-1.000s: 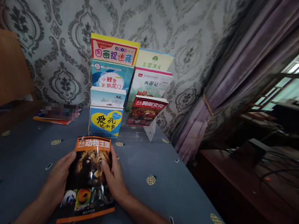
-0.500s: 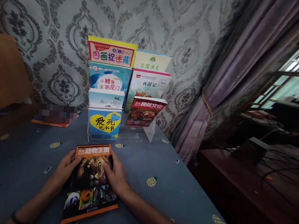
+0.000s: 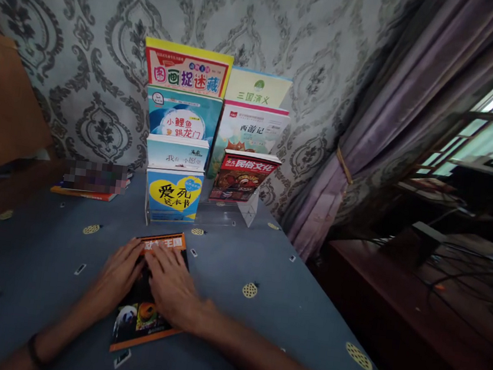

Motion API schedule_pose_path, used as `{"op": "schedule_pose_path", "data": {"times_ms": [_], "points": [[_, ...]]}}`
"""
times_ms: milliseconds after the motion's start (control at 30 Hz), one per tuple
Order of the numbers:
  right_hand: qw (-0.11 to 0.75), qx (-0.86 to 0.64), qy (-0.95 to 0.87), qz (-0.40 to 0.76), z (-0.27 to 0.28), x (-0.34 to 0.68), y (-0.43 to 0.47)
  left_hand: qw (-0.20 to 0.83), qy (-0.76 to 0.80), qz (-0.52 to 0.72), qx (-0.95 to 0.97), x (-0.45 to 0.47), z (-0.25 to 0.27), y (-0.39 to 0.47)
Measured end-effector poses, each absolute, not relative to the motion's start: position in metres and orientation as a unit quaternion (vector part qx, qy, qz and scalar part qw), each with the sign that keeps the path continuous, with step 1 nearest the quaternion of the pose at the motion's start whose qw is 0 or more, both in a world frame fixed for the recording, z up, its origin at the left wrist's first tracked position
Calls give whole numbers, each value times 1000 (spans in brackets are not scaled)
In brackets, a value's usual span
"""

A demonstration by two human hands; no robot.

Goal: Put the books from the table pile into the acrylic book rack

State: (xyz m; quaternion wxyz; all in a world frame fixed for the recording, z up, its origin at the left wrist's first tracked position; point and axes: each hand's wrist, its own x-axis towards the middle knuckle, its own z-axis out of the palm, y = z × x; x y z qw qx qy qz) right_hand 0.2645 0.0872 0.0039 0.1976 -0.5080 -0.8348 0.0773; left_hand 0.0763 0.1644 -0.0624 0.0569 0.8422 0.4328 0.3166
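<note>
A black and orange paperback book (image 3: 140, 293) with animal pictures lies on the table in front of the display stand. My left hand (image 3: 118, 274) rests over its left side, fingers stretched out along the cover. My right hand (image 3: 172, 289) lies palm down across the middle and right of the cover, fingers extended. Both hands touch the book, and their fingertips come close together near its title. Much of the cover picture is hidden beneath them. Neither hand is wrapped round the book.
A clear display stand (image 3: 249, 210) holds two columns of books, with a blue and yellow book (image 3: 174, 197) lowest at left and a red book (image 3: 244, 177) lowest at right. A small book pile (image 3: 87, 193) lies at left. The patterned tablecloth (image 3: 211, 335) ends at right.
Both hands have left the book's side edges and now lie flat on its cover, close together. The book appears flatter on the table. The view has shifted slightly.
</note>
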Motion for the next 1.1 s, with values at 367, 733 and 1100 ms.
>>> {"op": "schedule_pose_path", "data": {"times_ms": [367, 733, 1100], "points": [[127, -584, -795, 104, -4, 289, 115, -40, 432, 190, 881, 81, -29, 147], [156, -586, -791, 87, -20, 310, 118, -6, 316, 117, 941, 91, -13, 120], [147, -580, -798, 78, -11, 305, 81, 36, 387, 158, 908, 79, -17, 107]]}}
